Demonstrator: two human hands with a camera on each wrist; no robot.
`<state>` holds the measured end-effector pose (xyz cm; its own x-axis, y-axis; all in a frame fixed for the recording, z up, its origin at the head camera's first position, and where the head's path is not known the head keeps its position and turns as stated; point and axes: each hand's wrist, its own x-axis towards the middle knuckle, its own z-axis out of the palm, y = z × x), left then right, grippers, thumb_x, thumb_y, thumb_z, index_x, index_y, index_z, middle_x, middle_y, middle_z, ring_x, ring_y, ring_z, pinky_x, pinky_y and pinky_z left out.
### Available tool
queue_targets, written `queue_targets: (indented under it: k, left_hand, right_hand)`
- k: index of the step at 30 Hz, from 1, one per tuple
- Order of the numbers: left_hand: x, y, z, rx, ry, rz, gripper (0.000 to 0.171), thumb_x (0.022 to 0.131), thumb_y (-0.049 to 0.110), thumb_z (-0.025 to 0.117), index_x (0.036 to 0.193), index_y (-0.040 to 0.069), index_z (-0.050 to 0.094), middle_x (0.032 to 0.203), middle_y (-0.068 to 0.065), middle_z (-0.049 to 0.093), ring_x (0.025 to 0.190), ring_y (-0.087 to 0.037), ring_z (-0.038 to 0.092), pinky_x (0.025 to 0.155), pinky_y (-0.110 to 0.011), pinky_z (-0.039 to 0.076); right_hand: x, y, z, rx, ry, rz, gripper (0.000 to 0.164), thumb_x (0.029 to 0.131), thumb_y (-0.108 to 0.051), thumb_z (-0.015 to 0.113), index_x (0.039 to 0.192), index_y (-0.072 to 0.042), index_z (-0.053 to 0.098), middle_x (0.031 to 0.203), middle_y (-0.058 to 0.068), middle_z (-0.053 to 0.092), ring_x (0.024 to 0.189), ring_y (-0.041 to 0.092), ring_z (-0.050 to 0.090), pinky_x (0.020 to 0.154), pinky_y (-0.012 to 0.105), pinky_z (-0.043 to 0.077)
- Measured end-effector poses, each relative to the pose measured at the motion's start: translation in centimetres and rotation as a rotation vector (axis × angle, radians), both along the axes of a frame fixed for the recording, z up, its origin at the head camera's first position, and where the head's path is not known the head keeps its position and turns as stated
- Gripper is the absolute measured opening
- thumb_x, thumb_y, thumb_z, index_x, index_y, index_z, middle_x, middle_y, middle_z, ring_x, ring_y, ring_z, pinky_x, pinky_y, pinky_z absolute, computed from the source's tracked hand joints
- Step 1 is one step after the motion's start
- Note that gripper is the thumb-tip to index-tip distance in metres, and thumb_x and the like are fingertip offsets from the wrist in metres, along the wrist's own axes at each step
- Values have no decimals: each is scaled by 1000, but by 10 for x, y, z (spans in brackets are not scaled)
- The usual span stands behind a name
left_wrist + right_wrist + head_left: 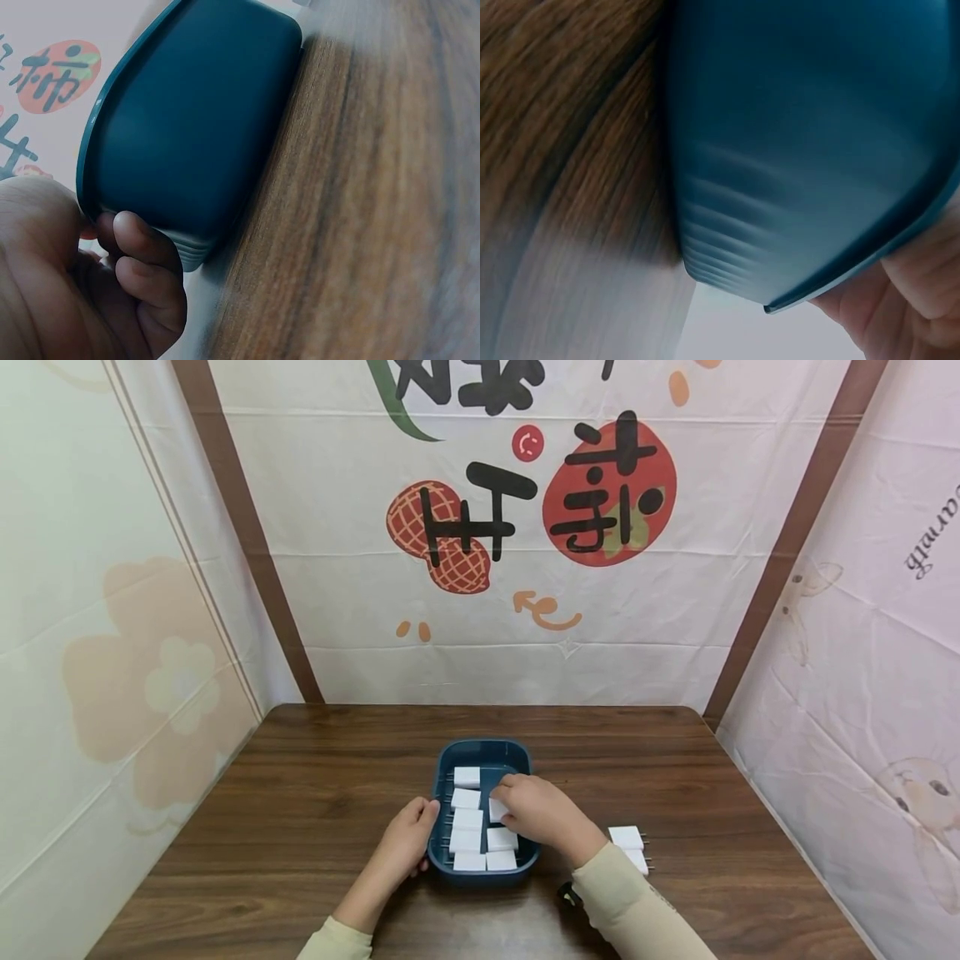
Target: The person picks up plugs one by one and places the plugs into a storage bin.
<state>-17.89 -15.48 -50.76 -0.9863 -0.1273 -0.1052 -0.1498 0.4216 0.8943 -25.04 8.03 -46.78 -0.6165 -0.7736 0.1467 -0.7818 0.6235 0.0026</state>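
A deep blue plastic bin [483,878] sits on the table, its outer wall filling much of both wrist views. Inside, several white charger plugs [467,820] form a column along the left side, thin metal prongs pointing left. More lie at the front right. My left hand [407,835] grips the bin's left rim, thumb on top; in the left wrist view its fingers [146,277] curl beside the outer wall. Reaching over the right rim, my right hand [546,812] pinches a white charger plug [496,812] inside the bin, behind those at the front right. Its fingertips partly cover that plug.
Two loose white charger plugs [626,837] lie on the wooden table [330,777] beyond my right forearm, prongs to the right and partly hidden by the sleeve. Printed cloth walls [495,677] enclose the table at the back and sides.
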Motion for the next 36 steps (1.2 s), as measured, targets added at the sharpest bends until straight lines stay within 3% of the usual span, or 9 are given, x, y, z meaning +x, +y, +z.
queue_targets:
  k: [14,36]
  left_hand:
    - [1,-1,2,3,-8,3,37,110,38,42,116,5,58,66,-11,55,45,-21,52,37,-29,41]
    - [1,0,2,-1,-9,11,37,110,39,43,115,6,59,65,-10,55,44,-20,52,37,-29,41]
  right_hand:
    - [1,-6,-3,48,-41,-68,29,92,-21,77,120,-14,74,117,1,72,100,12,67,89,31,59]
    - [2,-6,-4,34,-91,-80,28,93,-20,77,120,-16,75,115,0,73,98,12,67,92,33,58]
